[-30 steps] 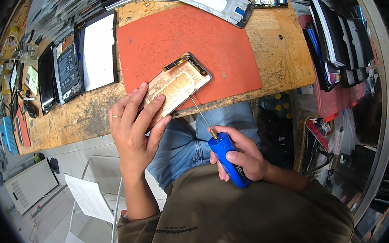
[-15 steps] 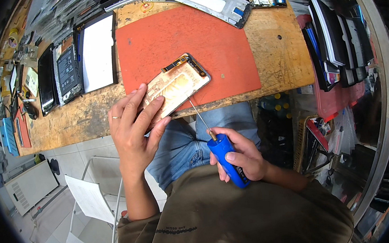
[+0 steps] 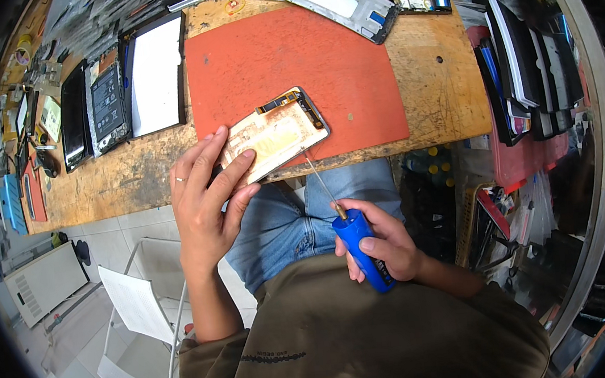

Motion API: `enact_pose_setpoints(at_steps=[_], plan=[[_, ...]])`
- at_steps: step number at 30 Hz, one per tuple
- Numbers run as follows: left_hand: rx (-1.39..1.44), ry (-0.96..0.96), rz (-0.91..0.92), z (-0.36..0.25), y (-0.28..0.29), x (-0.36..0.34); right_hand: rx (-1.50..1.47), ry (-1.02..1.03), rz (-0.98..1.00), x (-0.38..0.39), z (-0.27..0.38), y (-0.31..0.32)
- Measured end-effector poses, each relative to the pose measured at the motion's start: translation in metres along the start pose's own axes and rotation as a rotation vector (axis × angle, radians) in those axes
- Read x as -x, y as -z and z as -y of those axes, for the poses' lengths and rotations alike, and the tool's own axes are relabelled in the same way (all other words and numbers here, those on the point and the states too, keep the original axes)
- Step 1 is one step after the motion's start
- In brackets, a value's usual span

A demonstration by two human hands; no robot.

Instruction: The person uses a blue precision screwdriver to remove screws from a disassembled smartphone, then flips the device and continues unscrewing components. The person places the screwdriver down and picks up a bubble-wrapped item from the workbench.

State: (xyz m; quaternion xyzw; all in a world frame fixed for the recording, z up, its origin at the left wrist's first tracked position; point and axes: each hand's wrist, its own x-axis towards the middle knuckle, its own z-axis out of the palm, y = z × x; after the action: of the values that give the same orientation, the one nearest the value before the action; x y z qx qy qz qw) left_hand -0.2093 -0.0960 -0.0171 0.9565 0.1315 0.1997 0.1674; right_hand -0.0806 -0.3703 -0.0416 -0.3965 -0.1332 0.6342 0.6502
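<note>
A phone screen panel lies tilted at the near edge of the orange mat, its pale, shiny back facing up. A dark flex cable and connector strip run along its far right end. My left hand grips the panel's left end, fingers laid over the back and thumb at the near edge. In my right hand is a blue handheld tool, with the fingers wrapped round its body. Its thin metal rod points up and away, the tip at the panel's near edge; whether it touches, I cannot tell.
The orange mat covers the middle of a worn wooden bench. A grey phone frame lies across its far right corner. To the left are an opened phone with its battery and a white-lined tray. Black cases stack at right.
The blue tool in my right hand has shifted slightly right, its rod tip moving along the panel's near edge. The panel has turned and tilted a little under my left hand.
</note>
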Motion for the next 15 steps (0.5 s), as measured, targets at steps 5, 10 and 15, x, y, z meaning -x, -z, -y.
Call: enact_pose_setpoints(at_steps=[5,10,15], plan=[[0.007,-0.007,0.007,0.0008,0.0019,-0.0024,0.015,0.022,0.004,0.0002,-0.0004,0.0023],[0.020,-0.002,0.008,0.0005,0.0039,-0.0043,0.017,0.032,0.004,0.0006,-0.0003,0.0008],[0.011,0.002,0.011,-0.0004,0.0043,-0.0046,-0.037,0.070,-0.033,0.0013,-0.0009,-0.0004]])
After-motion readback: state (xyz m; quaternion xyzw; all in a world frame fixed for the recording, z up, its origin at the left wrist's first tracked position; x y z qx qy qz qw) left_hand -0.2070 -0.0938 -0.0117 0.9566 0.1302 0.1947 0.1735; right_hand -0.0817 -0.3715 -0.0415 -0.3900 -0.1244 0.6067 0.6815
